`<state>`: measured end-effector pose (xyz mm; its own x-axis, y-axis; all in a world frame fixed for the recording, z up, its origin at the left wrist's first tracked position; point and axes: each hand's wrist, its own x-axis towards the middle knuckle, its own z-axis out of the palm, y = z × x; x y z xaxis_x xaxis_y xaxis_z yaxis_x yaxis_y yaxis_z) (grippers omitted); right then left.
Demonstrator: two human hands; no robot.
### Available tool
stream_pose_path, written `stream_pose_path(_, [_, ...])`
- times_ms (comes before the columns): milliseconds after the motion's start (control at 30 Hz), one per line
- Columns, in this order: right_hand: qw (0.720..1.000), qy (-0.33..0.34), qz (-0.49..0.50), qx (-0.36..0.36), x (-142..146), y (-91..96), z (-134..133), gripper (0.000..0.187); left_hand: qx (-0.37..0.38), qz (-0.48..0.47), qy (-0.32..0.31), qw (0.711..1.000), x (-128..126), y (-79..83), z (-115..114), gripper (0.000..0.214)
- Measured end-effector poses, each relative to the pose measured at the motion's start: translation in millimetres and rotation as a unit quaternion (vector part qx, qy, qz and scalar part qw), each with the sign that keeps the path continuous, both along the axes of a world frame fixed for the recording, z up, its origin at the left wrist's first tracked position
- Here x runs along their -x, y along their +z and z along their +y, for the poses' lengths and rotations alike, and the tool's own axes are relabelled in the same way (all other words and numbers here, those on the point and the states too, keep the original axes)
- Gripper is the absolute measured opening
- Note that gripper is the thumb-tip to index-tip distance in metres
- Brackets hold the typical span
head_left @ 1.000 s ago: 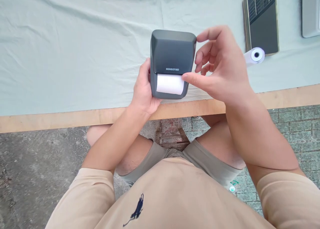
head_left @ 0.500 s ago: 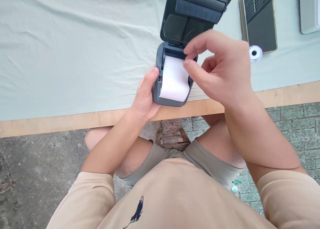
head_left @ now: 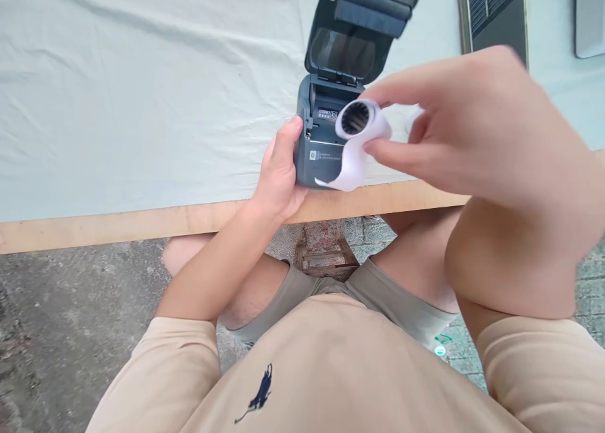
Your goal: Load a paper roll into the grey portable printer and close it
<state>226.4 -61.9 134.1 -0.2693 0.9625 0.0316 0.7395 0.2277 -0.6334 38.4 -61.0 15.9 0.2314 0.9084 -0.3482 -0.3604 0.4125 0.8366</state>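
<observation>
My left hand (head_left: 280, 168) is closed around the left side of a small dark label printer (head_left: 319, 155), thumb along its edge. The printer's lid (head_left: 352, 36) stands raised on its hinge, with a dark roller on its inner face. Its paper bay shows bare, with a printed sticker inside. Between the thumb and fingers of my right hand (head_left: 449, 118) is a roll of white paper (head_left: 380, 125), held just over the right side of the bay. The roll's hollow core faces left, and its loose end curls down across the printer's front.
At the upper right of the cloth-covered table (head_left: 142, 105) lies a dark, glossy rectangular device (head_left: 501, 29), partly behind my right hand. A grey object (head_left: 590, 17) is at the far right. The table's wooden edge (head_left: 118, 224) runs in front of my knees.
The paper roll has come out of the printer's bay into my right hand, which has closed on it. The sticker inside the bay is now uncovered. My left hand still holds the printer.
</observation>
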Motion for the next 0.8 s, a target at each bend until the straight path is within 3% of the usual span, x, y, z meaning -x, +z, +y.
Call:
stream_pose_path(100, [0.993,-0.085,-0.079,-0.009,-15.0,15.3,-9.1,0.017,0.004,-0.027,0.009,1.000,1.4,-2.8,1.0,0.049])
stream_pose_path(200, [0.971,-0.163,-0.176,-0.004,-22.9,7.6,-11.3,0.025,0.013,-0.076,0.028,0.997,3.0,-2.8,-0.1,0.045])
stream_pose_path(367, [0.902,-0.116,-0.390,0.143,-19.3,-17.8,-11.5,0.041,0.026,-0.097,0.034,0.994,2.8,-2.3,-1.7,0.045])
stream_pose_path(400, [0.902,-0.109,-0.388,0.153,-20.7,-17.9,-13.8,0.045,0.025,-0.098,0.036,0.994,2.4,-2.7,-1.5,0.046])
stream_pose_path(467, [0.936,-0.112,-0.304,0.134,-29.5,-12.5,-20.6,0.050,0.022,-0.095,0.034,0.995,1.5,-3.5,-0.5,0.047])
stream_pose_path(533, [0.970,-0.153,-0.180,0.059,-45.7,-5.0,-27.6,0.045,0.022,-0.087,0.032,0.995,0.7,-3.8,0.7,0.048])
stream_pose_path(567, [0.974,-0.180,-0.139,0.021,-55.4,-2.8,-29.7,0.043,0.023,-0.082,0.031,0.996,0.5,-3.7,1.3,0.048])
stream_pose_path(633, [0.963,-0.231,-0.136,-0.006,-74.4,-4.7,-29.5,0.053,0.027,-0.077,0.032,0.996,0.8,-2.9,2.1,0.048])
stream_pose_path(733, [0.946,-0.231,-0.218,0.066,-93.2,-22.0,-18.9,0.077,0.034,-0.084,0.021,0.996,2.3,-2.1,2.3,0.046])
stream_pose_path(800, [0.945,-0.221,-0.227,0.087,-97.3,-36.2,-10.1,0.062,0.031,-0.087,0.014,0.996,3.2,-2.3,2.0,0.047])
